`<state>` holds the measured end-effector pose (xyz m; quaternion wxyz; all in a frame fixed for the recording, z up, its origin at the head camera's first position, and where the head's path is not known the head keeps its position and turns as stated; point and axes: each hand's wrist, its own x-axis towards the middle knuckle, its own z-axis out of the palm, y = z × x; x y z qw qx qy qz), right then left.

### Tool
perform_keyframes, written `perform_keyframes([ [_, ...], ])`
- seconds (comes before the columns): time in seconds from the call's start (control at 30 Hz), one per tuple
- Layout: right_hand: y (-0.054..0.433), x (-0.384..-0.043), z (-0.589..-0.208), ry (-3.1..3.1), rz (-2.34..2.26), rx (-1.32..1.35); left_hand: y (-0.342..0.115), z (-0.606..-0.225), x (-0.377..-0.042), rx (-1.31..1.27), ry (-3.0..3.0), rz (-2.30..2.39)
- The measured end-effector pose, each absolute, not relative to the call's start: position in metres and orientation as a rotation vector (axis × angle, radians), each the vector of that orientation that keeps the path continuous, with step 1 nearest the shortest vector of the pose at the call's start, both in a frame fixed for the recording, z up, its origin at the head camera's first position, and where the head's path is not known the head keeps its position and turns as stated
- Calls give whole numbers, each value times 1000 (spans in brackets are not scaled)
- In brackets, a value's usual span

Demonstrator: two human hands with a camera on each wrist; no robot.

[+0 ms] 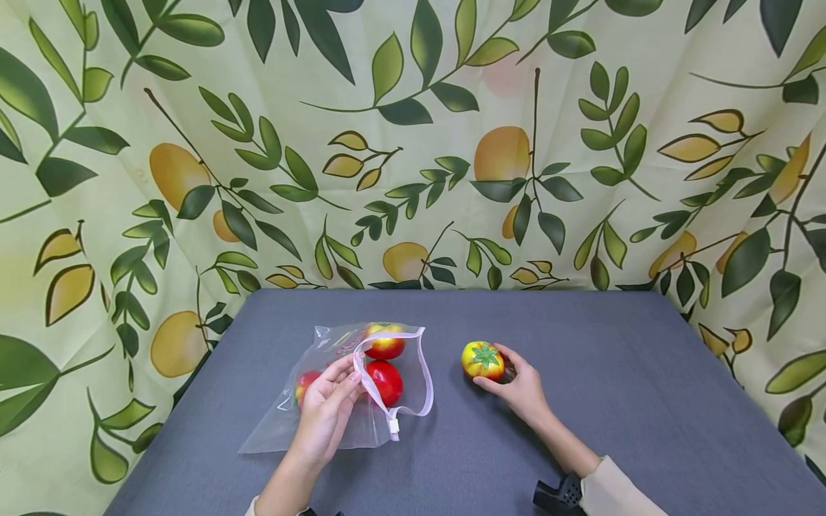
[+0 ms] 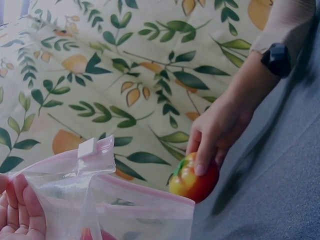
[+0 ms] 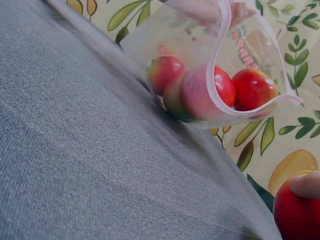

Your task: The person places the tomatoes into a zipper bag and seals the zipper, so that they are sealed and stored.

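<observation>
Pinched in my left fingers (image 1: 340, 368), a clear bag (image 1: 361, 434) gapes open, red fruits (image 1: 385, 383) already inside; my right fingers (image 1: 494, 388) grasp a yellow-and-red fruit (image 1: 482, 360) to its right, the only one I see still outside.

A leaf-patterned cloth (image 1: 445, 165) is filling the upper half of the head view and running down both side edges, while a blue-grey table (image 1: 619, 387) is spreading across the lower middle.

Free gap — fruit (image 1: 482, 360) to open-mouthed bag (image 1: 364, 432)
</observation>
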<state>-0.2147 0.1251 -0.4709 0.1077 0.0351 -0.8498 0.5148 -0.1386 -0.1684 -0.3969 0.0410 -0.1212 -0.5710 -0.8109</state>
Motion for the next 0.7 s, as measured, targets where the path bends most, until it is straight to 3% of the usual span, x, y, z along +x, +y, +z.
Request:
perform_keyframes([
  [0.7,119,-204,-463,-2479,1613,166,-169,-397,-138,-367,-1771,-2487],
])
